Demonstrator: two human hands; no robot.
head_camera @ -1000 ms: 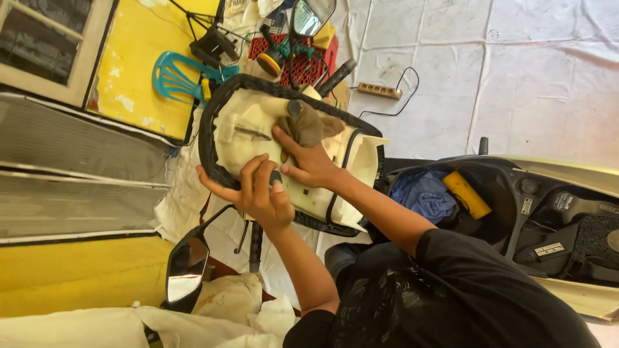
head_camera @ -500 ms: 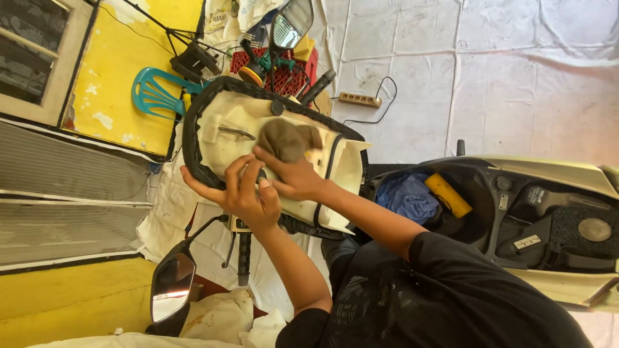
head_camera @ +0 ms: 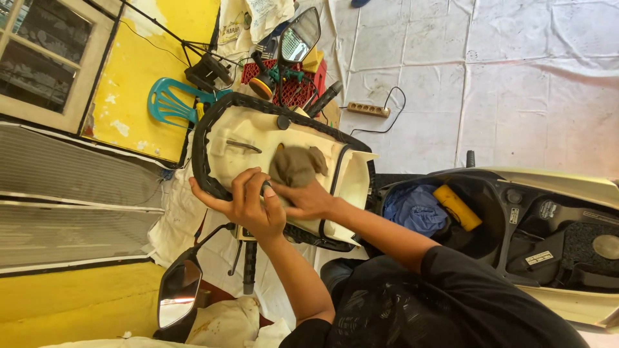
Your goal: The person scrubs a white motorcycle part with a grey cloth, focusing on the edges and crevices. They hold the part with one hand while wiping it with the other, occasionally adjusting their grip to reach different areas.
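An upturned scooter seat (head_camera: 225,138), cream underneath with a black rim, is held up in front of me. My left hand (head_camera: 248,206) grips its near edge, and a small dark thing shows between the fingers. My right hand (head_camera: 311,201) presses a brown cloth (head_camera: 295,164) against the cream underside near the middle.
The scooter's open storage bay (head_camera: 490,193) at the right holds a blue rag (head_camera: 416,209) and a yellow object (head_camera: 456,207). A mirror (head_camera: 178,293) stands at lower left, another mirror (head_camera: 298,37) at the top. Behind the seat are a red crate of tools (head_camera: 293,87), a power strip (head_camera: 369,110) and a teal chair (head_camera: 171,103).
My right hand has slid the brown cloth a little across the seat's underside. My left hand keeps its grip on the edge. The view has shifted slightly.
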